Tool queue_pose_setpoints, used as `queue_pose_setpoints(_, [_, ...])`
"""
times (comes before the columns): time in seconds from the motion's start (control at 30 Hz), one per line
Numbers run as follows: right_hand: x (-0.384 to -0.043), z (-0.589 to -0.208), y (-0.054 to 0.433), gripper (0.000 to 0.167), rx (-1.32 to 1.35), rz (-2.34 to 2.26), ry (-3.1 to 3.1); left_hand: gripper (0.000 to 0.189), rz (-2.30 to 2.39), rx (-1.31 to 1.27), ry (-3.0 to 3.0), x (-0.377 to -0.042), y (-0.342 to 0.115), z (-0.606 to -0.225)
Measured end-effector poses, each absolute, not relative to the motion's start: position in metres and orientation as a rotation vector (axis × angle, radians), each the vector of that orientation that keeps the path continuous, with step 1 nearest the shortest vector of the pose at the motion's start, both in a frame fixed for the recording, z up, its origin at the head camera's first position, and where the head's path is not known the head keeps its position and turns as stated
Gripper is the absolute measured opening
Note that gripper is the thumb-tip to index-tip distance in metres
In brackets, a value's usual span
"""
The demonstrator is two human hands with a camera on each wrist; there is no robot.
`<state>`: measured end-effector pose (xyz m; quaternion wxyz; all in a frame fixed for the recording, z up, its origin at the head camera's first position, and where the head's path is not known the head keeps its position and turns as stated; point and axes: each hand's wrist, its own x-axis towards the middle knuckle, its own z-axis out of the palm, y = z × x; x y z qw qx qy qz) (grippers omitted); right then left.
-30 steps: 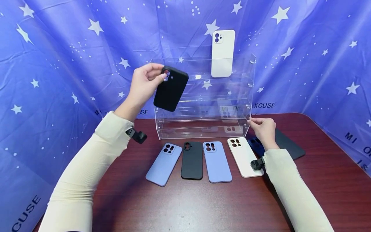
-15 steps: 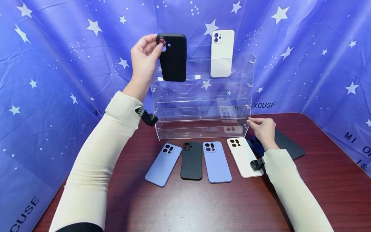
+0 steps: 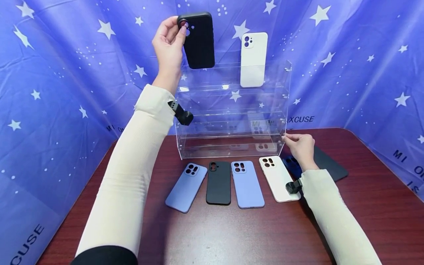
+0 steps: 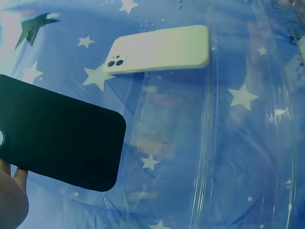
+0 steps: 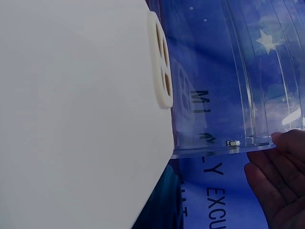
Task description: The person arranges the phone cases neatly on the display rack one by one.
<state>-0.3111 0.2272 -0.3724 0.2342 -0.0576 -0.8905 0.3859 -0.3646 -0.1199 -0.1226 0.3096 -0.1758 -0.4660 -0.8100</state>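
My left hand [image 3: 170, 44] pinches a black phone case [image 3: 200, 46] by its camera corner, thumb over the camera hole. The case hangs nearly upright, its lower end close to the top tier of a clear acrylic rack [image 3: 232, 149]. In the left wrist view the same black phone case [image 4: 62, 136] fills the left side. A white phone case [image 3: 253, 60] stands in the top tier, right of it. My right hand [image 3: 300, 148] grips the rack's right side panel near its base; in the right wrist view the thumb of the right hand [image 5: 281, 181] lies against the panel edge.
Before the rack lie a blue phone case [image 3: 186, 188], a dark grey case [image 3: 218, 184], another blue case [image 3: 248, 186] and a white case [image 3: 278, 180]. A dark blue case [image 3: 291, 166] and a dark flat sheet [image 3: 329, 165] lie partly behind my right hand. A star-patterned curtain [image 3: 82, 66] surrounds the table.
My left hand has lifted the black phone case from in front of the rack to above its top tier, turning it from tilted to nearly upright. My right hand has stayed at the side panel.
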Motion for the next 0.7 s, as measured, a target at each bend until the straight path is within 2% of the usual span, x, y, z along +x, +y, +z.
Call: queue_pose_setpoints(0.7, [-0.311, -0.371, 0.228, 0.028, -0.178, 1.095, -2.471, 0.021, -2.203, -0.301, -1.329, -0.392, -0.112, -0.131])
